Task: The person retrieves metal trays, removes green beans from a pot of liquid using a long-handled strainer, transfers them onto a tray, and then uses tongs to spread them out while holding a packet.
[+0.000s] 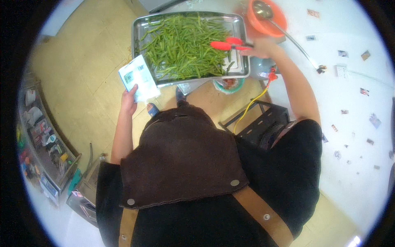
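Observation:
A rectangular steel tray [191, 82] heaped with cut green beans [185, 44] is in front of me. My left hand [129, 100] grips a flat white packet [140, 78] with blue edges and printing, beside the tray's near left corner. Over the tray's right side, my right hand [262, 48], somewhat blurred, holds tongs [220, 46] with red tips. The red tips are just above the right edge of the bean heap, and whether they touch any beans I cannot tell.
An orange basin [270, 23] with a long-handled metal ladle [262, 10] stands at the back right. Below the tray are a green-rimmed basin [229, 85] and a black metal stand [262, 120] with a yellow cord [251, 103]. Shelves [52, 142] line the left.

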The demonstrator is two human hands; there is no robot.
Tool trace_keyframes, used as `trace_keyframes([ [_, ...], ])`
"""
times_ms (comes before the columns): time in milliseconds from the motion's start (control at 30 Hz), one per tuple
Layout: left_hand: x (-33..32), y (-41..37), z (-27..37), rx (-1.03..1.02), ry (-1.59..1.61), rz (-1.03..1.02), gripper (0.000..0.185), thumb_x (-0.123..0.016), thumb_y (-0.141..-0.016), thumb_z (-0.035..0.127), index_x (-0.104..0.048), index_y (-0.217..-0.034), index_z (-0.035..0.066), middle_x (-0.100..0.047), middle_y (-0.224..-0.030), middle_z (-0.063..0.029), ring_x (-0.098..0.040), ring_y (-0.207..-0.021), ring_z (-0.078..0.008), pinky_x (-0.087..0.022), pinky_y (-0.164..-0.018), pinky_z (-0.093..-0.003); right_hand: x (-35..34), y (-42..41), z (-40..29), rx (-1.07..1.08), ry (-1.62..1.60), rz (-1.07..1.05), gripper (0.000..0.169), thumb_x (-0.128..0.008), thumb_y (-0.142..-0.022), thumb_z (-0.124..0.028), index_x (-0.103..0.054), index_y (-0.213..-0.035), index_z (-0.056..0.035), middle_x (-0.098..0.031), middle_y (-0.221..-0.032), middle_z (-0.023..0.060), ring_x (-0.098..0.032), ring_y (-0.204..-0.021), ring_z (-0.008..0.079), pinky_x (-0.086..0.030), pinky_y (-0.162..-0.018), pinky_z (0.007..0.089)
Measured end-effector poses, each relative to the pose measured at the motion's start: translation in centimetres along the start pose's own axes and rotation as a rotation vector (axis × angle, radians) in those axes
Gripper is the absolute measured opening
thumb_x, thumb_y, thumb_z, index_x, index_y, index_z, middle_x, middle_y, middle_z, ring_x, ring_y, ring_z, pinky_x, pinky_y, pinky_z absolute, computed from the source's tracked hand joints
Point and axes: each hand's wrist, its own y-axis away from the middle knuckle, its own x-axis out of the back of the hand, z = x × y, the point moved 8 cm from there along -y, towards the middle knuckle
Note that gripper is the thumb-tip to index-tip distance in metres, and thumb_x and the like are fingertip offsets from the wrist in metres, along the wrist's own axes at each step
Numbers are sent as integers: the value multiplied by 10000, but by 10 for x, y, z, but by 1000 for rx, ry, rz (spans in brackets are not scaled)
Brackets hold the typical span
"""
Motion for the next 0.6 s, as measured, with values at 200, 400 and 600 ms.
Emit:
trace_keyframes([
  [200, -5, 2, 0, 39, 2, -46, 378, -593, -898, 137, -487, -1219, -33, -595, -1157, -114, -583, -1042, -222, -474, -912, -363, -124, 29, 20, -261, -502, -462, 777, -499, -666, -835, -512, -593, -62, -420, -492, 14, -364, -368, 123, -262, -360, 297],
  [400, -2, 5, 5, 58, -58, -36, 409, -600, -895, 145, -471, -1234, -43, -585, -1170, -129, -588, -1036, -232, -476, -910, -364, -182, -15, -53, -92, -722, -481, 702, -537, -726, -750, -544, -612, -57, -411, -478, 0, -364, -380, 115, -253, -368, 295],
  [600, 1, -2, 4, 67, -49, -36, 346, -625, -877, 129, -527, -1161, -41, -619, -1107, -119, -606, -979, -211, -482, -863, -337, -202, -68, -116, -41, -895, -137, 658, -606, -731, -685, -612, -712, -27, -472, -528, 28, -420, -436, 132, -299, -425, 305],
])
